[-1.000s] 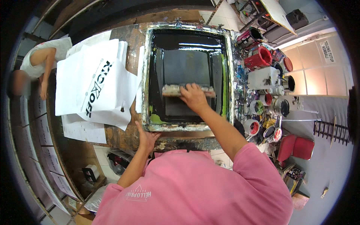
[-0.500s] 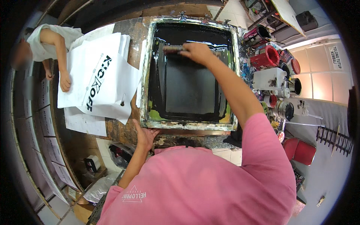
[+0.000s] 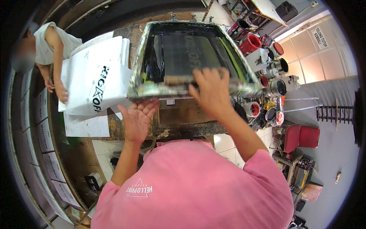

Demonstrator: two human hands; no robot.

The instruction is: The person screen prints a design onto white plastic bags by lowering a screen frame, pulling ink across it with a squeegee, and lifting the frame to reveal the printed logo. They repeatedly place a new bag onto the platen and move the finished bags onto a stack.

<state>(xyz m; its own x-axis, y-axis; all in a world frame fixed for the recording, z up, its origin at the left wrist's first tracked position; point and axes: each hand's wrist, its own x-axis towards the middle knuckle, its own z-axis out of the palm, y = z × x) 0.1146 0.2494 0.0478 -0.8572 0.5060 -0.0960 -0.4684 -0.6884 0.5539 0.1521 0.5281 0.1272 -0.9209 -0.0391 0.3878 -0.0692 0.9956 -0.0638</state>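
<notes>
A screen-printing frame (image 3: 167, 91) is tilted up off the worktable, its near edge raised. Dark ink covers its mesh, and lettering shows faintly through. My right hand (image 3: 212, 91) is closed around the wooden-handled squeegee (image 3: 176, 79), which sits inside the frame by the near rail. My left hand (image 3: 137, 123) is open, palm up with fingers spread, at the underside of the near left corner; its fingertips appear to touch the rail. To the left lies a stack of white sheets or bags (image 3: 82, 86) with black print, and a co-worker's hand (image 3: 61, 92) rests at its left edge.
Ink cans and tubs, including a red tub (image 3: 249, 44), crowd the table's right side. The wooden worktable (image 3: 141, 128) shows beneath the raised frame. Racks with printed sheets (image 3: 45, 131) stand at far left. A red chair (image 3: 301, 136) is at right.
The frame's near edge has risen off the table. My right hand has pulled the squeegee from the far end to the near rail. My left hand has come up with the frame.
</notes>
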